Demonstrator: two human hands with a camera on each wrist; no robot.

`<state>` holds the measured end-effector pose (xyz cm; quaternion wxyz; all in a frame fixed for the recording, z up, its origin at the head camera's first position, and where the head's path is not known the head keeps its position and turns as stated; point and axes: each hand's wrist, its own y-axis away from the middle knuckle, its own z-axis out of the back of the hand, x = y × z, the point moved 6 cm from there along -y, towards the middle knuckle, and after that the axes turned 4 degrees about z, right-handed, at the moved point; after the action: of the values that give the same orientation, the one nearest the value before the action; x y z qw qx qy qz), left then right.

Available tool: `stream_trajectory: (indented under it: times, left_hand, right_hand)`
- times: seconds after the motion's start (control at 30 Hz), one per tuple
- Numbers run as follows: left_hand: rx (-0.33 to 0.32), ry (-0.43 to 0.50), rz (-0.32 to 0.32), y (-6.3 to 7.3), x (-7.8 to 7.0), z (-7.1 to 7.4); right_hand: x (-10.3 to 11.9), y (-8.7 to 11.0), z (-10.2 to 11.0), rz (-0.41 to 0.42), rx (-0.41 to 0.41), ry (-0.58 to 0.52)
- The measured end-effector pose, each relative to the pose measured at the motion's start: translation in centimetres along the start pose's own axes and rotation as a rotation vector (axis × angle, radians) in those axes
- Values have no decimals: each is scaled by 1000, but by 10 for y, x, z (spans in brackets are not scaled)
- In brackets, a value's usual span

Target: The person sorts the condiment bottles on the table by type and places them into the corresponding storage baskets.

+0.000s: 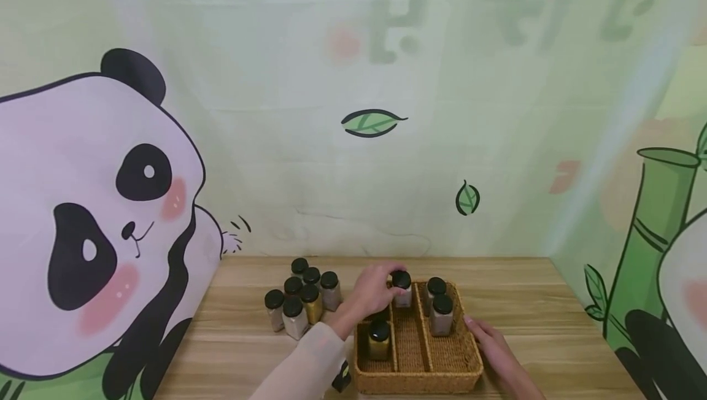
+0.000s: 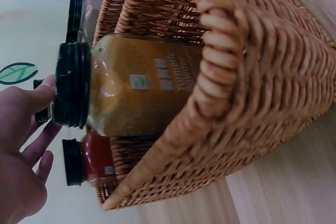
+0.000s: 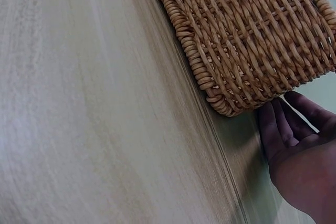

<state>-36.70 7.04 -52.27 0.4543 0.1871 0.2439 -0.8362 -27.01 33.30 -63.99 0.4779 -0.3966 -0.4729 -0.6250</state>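
Note:
A brown wicker basket (image 1: 417,383) with compartments sits on the table. My left hand (image 1: 371,294) pinches the black lid of a spice jar (image 1: 402,294), which stands upright at the back of the middle compartment. A turmeric powder jar (image 2: 142,85) is in the left column's front part; behind it, a red spice jar (image 2: 98,156) shows in the left wrist view but is hidden by the hand in the head view. Two more jars (image 1: 441,317) stand in the right compartment. My right hand (image 1: 491,340), fingers extended, rests against the basket's right side.
Several black-lidded spice jars (image 1: 294,317) stand grouped on the wooden table (image 1: 552,326), left of the basket. A small dark item (image 1: 342,378) lies by the basket's front left corner. Behind the table hangs a panda-printed backdrop (image 1: 287,142).

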Motion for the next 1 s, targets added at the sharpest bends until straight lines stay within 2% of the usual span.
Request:
stream_trajectory:
  times: [0.27, 0.57, 0.8, 1.0]
  left_hand:
    - [-34, -8, 10, 1, 3, -6]
    - [-4, -38, 51, 3, 9, -15]
    - [13, -111, 44, 2, 5, -20]
    - [38, -185, 45, 1, 2, -22]
  right_hand:
    - [0, 1, -4, 25, -17, -39]
    - [-2, -2, -4, 1, -6, -12]
    - [0, 0, -3, 5, -8, -20]
    - [1, 0, 0, -20, 2, 50]
